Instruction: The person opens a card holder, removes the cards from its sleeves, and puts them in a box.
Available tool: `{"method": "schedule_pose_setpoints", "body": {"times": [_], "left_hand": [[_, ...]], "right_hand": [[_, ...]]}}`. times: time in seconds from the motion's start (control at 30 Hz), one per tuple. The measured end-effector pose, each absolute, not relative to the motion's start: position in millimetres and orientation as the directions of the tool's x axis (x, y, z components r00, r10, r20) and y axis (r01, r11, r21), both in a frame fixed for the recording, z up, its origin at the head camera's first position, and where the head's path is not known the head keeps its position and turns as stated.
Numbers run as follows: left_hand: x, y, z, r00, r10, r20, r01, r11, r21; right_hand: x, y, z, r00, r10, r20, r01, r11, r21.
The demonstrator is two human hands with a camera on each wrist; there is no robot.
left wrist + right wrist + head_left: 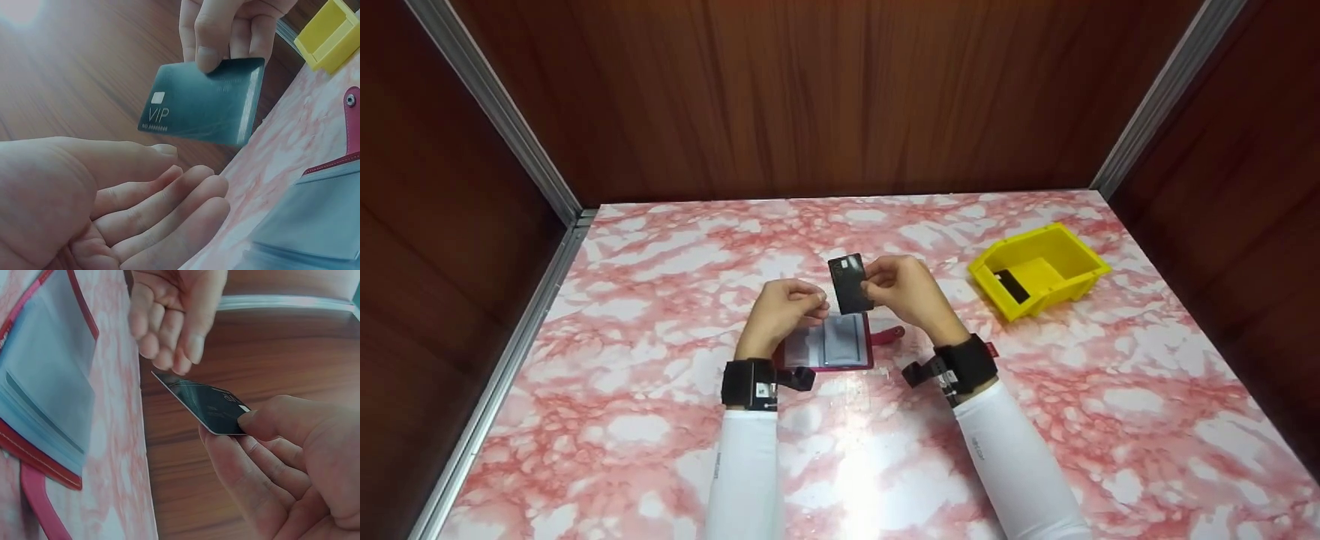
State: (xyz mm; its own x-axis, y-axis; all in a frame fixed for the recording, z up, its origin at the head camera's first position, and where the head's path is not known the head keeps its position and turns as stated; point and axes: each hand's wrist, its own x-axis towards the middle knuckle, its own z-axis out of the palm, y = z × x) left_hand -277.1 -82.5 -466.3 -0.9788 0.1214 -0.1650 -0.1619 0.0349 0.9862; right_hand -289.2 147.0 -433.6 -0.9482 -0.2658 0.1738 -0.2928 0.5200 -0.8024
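Observation:
A dark VIP card (849, 283) is pinched by its edge between the thumb and fingers of my right hand (910, 291). Its face, with a pale chip square and "VIP" lettering, shows in the left wrist view. My left hand (787, 307) is just left of the card, apart from it, fingers loosely bent and holding nothing. Below both hands, a card holder (846, 341) lies spread on the table, with clear plastic sleeves and a red cover. Its strap (888, 335) with a snap button sticks out to the right. My left hand hides part of the holder.
A yellow bin (1039, 270) stands to the right on the marbled red-and-white table (645, 427), with a black card (1011, 286) inside it. Wood-grain panels (840, 97) with metal frame edges enclose the back and sides.

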Motion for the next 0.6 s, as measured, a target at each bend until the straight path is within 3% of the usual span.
{"method": "schedule_pose_setpoints", "body": {"times": [0.27,0.47,0.6], "left_hand": [[-274,-85,-470,-0.982,0.090,-0.165,-0.138,0.253,0.958],[-274,-85,-471,-0.979,0.081,-0.186,-0.151,0.322,0.935],[-274,-86,-474,-0.978,0.074,-0.196,-0.160,0.342,0.926]], "right_hand": [[-294,169,-424,-0.960,-0.203,0.194,-0.278,0.581,-0.765],[-300,203,-417,-0.962,-0.126,0.242,-0.269,0.583,-0.767],[-299,232,-414,-0.973,-0.021,0.231,-0.194,0.624,-0.757]]}}
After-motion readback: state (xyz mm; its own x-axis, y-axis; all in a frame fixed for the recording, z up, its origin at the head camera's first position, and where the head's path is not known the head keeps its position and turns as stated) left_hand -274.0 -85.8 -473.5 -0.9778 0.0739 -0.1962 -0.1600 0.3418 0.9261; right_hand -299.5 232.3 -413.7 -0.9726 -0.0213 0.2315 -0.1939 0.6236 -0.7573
